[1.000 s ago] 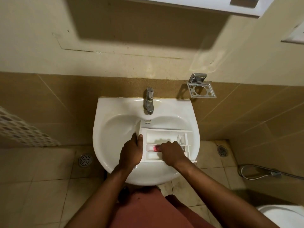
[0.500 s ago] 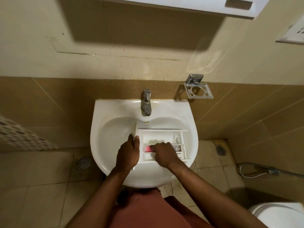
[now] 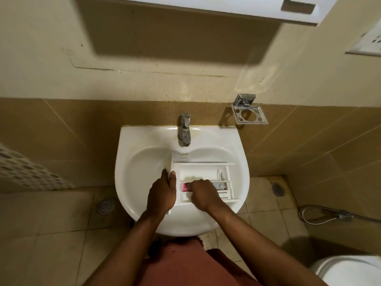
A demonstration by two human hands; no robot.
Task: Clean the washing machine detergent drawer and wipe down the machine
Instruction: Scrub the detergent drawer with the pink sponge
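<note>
My left hand (image 3: 161,193) grips the left end of the white detergent drawer (image 3: 202,170); my right hand (image 3: 203,195) curls round a pink thing (image 3: 185,187) in its middle compartment, possibly a brush. The drawer lies in the sink (image 3: 144,172), below the tap (image 3: 185,130).

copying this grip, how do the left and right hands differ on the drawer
The left hand grips the left end panel of the drawer; the right hand sits over its middle compartments. The left hand holds only the drawer; the right hand's fingers curl round a pink item, too hidden to identify. Both work on the drawer in the sink.
</note>
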